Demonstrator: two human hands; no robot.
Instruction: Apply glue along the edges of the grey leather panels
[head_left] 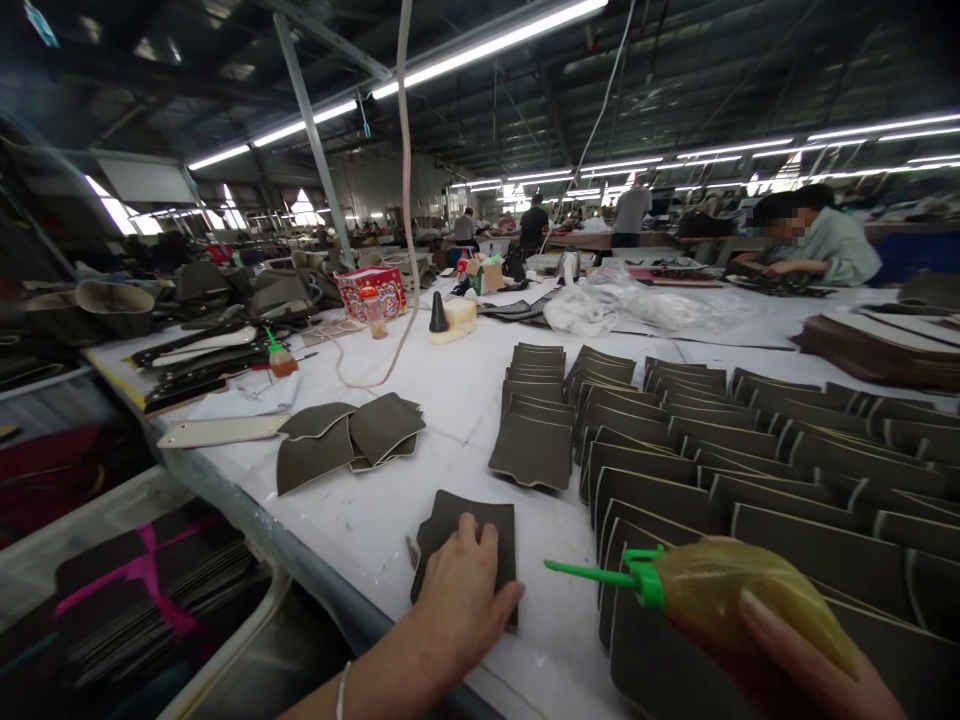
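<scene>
My left hand (466, 575) rests palm down on a small stack of dark grey-brown leather-like pieces (480, 508) near the table's front edge, its fingers spread over the top one. In my right hand (806, 650) is a squeeze bottle (739, 590) of yellow-brown liquid, tilted on its side. Its thin green nozzle points left, apart from the stack. Part of that hand is hidden behind the bottle. Rows of overlapping dark pieces (645, 455) cover the table's right side. A few loose pieces (386, 428) lie beyond my left hand.
A hose (405, 130) hangs down to the white table (450, 405). A second green-tipped bottle (280, 358), a red patterned box (373, 292) and clear plastic (615, 300) stand farther back. A bin (247, 635) sits left below the edge. Co-workers (832, 240) are at the back.
</scene>
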